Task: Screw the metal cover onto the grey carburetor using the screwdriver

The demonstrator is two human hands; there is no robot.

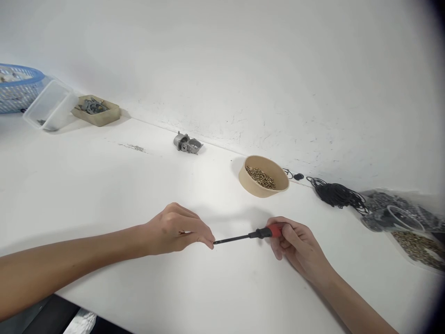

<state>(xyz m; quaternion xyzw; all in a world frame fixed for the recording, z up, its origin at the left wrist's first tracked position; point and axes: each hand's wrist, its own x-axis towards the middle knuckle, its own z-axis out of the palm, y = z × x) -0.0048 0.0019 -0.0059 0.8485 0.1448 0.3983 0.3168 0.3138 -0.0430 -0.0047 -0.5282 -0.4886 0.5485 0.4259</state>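
Your right hand [295, 243] grips the screwdriver [248, 236] handle; your left hand [175, 228] pinches closed at its tip

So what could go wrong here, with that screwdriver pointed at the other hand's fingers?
The screwdriver tip sits right at the left hand's pinched fingertips, so a slip by the right hand could jab them. Whatever they pinch is too small to see and could drop. The bowl of brass parts nearby might get knocked.
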